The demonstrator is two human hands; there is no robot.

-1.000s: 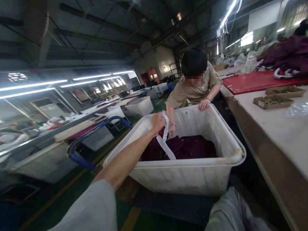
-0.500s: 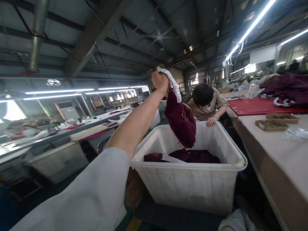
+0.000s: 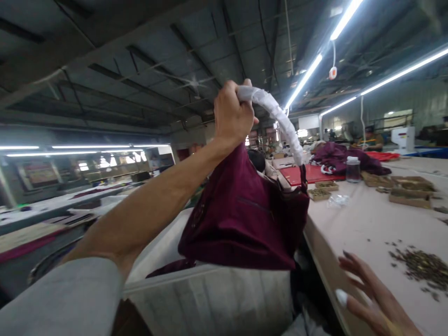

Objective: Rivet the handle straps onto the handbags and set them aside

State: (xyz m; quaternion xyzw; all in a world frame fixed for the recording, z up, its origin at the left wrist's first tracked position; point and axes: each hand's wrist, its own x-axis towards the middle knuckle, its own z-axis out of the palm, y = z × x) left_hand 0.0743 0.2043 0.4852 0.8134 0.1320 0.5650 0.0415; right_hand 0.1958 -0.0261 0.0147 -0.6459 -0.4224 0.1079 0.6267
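Note:
My left hand (image 3: 231,114) is raised and closed round the white-wrapped handle (image 3: 280,119) of a dark maroon handbag (image 3: 245,219). The bag hangs in the air above the white plastic bin (image 3: 210,294), close to the edge of the worktable (image 3: 364,228). More maroon fabric (image 3: 168,269) shows inside the bin. My right hand (image 3: 367,294) hovers at the lower right over the table's near edge, fingers spread and holding nothing.
Small metal hardware pieces (image 3: 420,266) lie scattered on the table. Farther back are shallow cardboard trays (image 3: 409,196), a clear jar (image 3: 353,169), a red mat (image 3: 304,175) and a pile of maroon bags (image 3: 339,156). Another person's head (image 3: 257,158) shows behind the bag. Long tables run at left.
My left hand has lifted the bag out of the bin and swung it right, toward the table. My view turned right and my right hand came into sight.

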